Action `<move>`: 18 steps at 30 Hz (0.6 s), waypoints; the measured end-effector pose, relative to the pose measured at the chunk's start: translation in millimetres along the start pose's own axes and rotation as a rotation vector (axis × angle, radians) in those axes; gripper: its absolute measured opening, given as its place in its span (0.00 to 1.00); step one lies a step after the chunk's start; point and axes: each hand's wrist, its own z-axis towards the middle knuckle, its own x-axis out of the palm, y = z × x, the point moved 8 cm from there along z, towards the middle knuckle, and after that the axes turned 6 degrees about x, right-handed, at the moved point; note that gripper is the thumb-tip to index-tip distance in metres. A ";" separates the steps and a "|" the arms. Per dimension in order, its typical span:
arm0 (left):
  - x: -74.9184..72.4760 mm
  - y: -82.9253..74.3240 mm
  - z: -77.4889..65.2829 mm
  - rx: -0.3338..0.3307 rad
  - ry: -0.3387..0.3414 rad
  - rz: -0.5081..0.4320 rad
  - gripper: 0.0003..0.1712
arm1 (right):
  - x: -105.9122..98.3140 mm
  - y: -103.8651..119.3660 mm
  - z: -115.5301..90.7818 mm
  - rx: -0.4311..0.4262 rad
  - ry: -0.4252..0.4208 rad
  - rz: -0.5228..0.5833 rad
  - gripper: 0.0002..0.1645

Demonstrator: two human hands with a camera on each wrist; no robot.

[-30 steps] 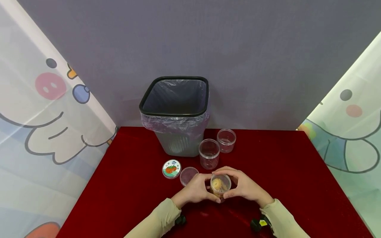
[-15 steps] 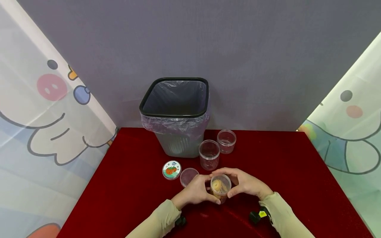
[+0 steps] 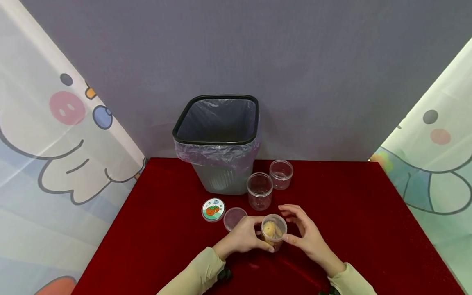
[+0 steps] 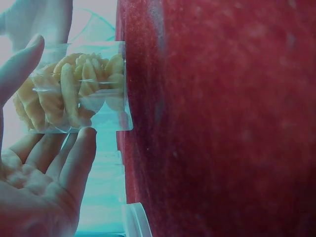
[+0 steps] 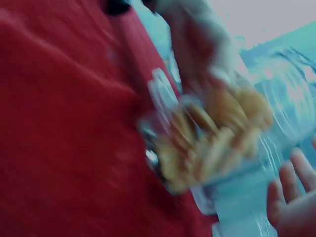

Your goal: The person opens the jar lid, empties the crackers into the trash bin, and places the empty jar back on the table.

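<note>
A clear plastic jar of golden, cookie-like pieces stands upright at the front middle in the head view. My left hand holds it from the left, thumb in front and fingers behind. On the jar's right, my right hand has its fingers spread apart from the wall; its thumb tip lies close to the rim, and I cannot tell whether it touches. The left wrist view shows the pieces stacked inside, between left thumb and fingers. In the blurred right wrist view, the right fingers are clear of the jar.
Two clear jars stand behind the hands. Left of them lie a round lid with an orange fruit print and a clear round lid. A bag-lined bin stands at the back of the red cloth.
My right hand has loosened from the jar and drawn away to the right, its fingers spreading. The left hand keeps its hold, and the jar stays nearly in place.
</note>
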 end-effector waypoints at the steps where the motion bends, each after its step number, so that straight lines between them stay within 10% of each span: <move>1: 0.0 0.0 0.1 0.002 0.000 0.000 0.41 | 3.1 0.2 -3.3 0.004 -0.031 -0.024 0.42; 18: -0.6 0.1 -1.0 -0.001 -0.005 -0.018 0.39 | 34.6 3.9 -19.7 0.082 -0.433 -0.297 0.47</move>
